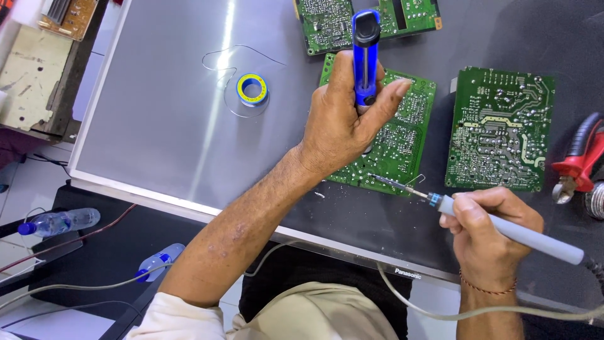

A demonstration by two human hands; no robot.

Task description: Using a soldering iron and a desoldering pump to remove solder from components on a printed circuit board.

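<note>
Right hand (487, 230) gripping soldering iron (503, 226), circuit board (390, 135)

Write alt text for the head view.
The left hand holds a blue desoldering pump upright over a green circuit board; the right hand points a grey soldering iron at its edge.

Four boards lie on the panel (157, 126): one board (402, 135) under the left hand (343, 123), another (500, 129) to its right, two behind. The solder spool (252, 89) lies left; pliers (582, 157) lie far right.
</note>
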